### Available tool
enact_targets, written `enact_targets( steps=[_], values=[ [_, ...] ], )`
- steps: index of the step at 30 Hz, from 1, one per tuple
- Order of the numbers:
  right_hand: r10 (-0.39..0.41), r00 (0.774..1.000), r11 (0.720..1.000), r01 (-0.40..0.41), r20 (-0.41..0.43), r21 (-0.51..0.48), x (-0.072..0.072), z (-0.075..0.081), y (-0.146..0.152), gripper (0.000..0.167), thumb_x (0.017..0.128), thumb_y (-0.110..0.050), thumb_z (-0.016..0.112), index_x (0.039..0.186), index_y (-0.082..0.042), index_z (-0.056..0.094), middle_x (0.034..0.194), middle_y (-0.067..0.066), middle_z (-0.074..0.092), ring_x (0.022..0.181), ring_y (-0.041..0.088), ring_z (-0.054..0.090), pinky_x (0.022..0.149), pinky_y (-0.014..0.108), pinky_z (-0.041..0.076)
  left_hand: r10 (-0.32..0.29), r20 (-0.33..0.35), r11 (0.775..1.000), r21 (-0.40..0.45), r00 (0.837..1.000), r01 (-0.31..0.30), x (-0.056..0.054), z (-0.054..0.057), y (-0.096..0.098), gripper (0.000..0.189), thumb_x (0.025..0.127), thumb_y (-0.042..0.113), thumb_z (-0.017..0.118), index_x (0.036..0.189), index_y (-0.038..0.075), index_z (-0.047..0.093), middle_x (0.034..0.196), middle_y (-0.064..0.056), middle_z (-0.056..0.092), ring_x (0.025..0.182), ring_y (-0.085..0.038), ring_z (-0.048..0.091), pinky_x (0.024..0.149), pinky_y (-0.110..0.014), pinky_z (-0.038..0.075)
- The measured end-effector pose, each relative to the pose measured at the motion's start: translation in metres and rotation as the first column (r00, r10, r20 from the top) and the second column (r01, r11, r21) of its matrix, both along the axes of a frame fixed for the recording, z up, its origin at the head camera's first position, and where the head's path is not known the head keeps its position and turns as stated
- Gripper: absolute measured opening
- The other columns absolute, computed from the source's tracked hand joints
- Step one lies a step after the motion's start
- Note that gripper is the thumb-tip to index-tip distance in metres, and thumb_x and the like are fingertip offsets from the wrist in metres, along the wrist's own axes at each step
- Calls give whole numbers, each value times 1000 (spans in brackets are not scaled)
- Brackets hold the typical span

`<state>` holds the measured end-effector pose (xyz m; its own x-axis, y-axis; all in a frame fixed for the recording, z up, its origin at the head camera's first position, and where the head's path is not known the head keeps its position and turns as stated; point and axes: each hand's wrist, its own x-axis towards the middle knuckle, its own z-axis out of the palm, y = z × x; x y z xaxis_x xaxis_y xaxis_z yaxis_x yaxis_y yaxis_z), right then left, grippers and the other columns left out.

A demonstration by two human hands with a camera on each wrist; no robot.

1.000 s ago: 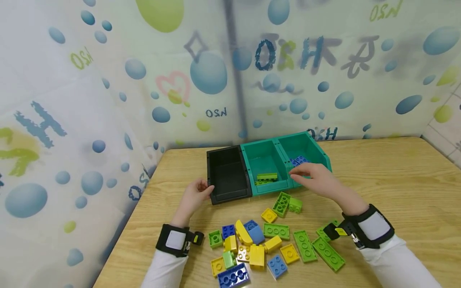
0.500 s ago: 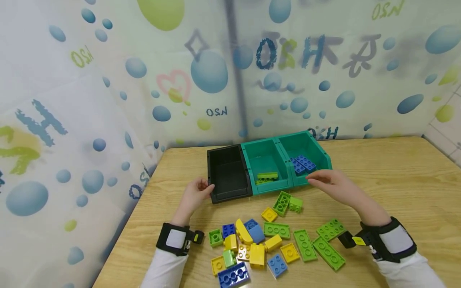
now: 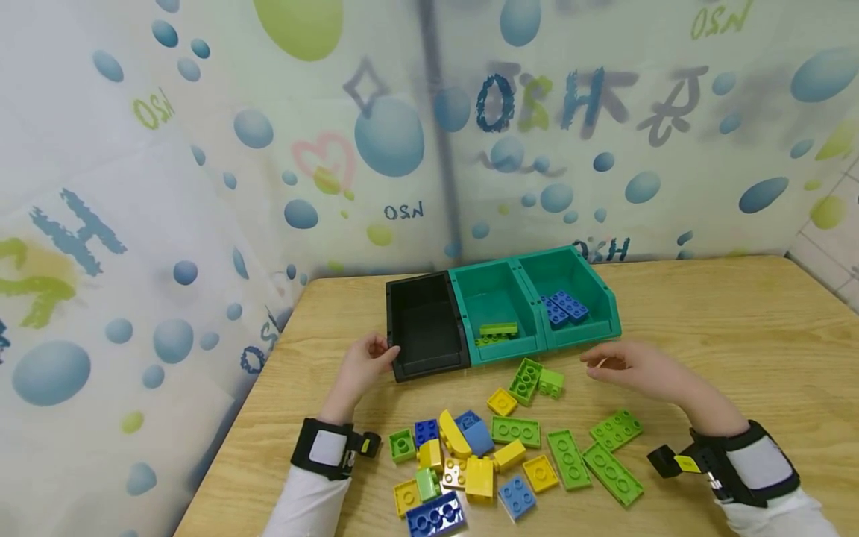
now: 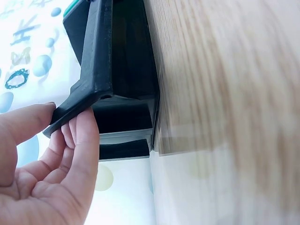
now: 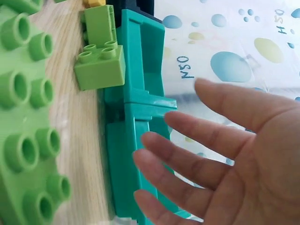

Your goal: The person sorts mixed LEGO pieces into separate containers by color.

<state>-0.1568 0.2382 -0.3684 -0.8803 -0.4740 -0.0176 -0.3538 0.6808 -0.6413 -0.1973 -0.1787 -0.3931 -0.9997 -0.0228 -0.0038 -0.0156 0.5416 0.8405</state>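
My left hand (image 3: pixel 362 365) pinches the front left corner of the black bin (image 3: pixel 426 322); in the left wrist view the thumb (image 4: pixel 28 123) lies on one side of its rim and the fingers on the other. Relaxed and holding nothing, my right hand (image 3: pixel 634 369) hovers over the table just in front of the right teal bin (image 3: pixel 607 328). Two dark blue bricks (image 3: pixel 570 304) lie in that bin. Green bricks (image 3: pixel 498 328) are in the middle teal bin (image 3: pixel 476 355). Nearest my right hand on the table is a small green brick (image 3: pixel 552 383), beside a longer upturned green brick (image 3: pixel 526 379).
Loose yellow, blue and green bricks are spread in front of the bins, among them a yellow brick (image 3: pixel 479 477), a dark blue brick (image 3: pixel 435 514) and a studded green brick (image 3: pixel 616 429). A patterned sheet (image 3: pixel 537 171) hangs behind the wooden table (image 3: pixel 725 335).
My right hand has drawn back from over the right teal bin, moving right and toward me, uncovering the two blue bricks there. The left hand stays on the black bin.
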Motion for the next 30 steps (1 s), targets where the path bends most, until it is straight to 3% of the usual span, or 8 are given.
enact_targets(
  steps=[4,10,13,17,21,30],
  values=[
    [83,996,996,-84,44,16,1,-6,9,41,91,-25,63,119,4,59,109,13,65,90,18,61,75,27,52,9,-5,1000,-11,1000,-9,0,-1,0,16,90,13,64,88,2,53,79,-7,52,71,-16,59,70,-34,58],
    [182,973,980,-191,143,53,2,-11,19,57,80,-30,74,123,4,57,114,17,62,98,31,60,82,42,51,3,-9,1000,-2,1000,-3,0,-1,1,15,90,13,64,88,2,53,80,-7,53,72,-17,60,70,-34,58],
    [217,957,969,-235,190,74,4,-14,22,60,75,-30,79,120,3,58,114,15,62,100,33,59,83,39,52,0,-6,1000,2,1000,0,1,-1,1,15,90,13,63,88,2,53,80,-8,53,74,-19,61,70,-33,58],
    [264,938,956,-286,225,67,5,-19,25,55,70,-27,82,116,-5,61,108,7,58,96,19,56,78,26,49,6,3,1000,10,1000,-6,2,-1,1,15,91,13,63,88,2,53,80,-7,53,76,-20,62,71,-33,58],
    [310,923,944,-328,229,46,6,-23,24,52,66,-28,84,111,-14,62,103,-1,51,91,5,46,74,22,43,10,5,1000,12,1000,-10,2,-1,1,15,91,13,63,88,2,53,80,-7,53,75,-18,60,71,-33,58],
    [318,929,942,-333,187,50,8,-26,20,33,65,-17,81,89,-20,59,94,-4,45,85,5,42,72,22,40,9,4,1000,10,1000,-9,2,-2,1,15,91,12,62,88,1,52,80,-7,52,75,-17,60,71,-33,58]
  ],
)
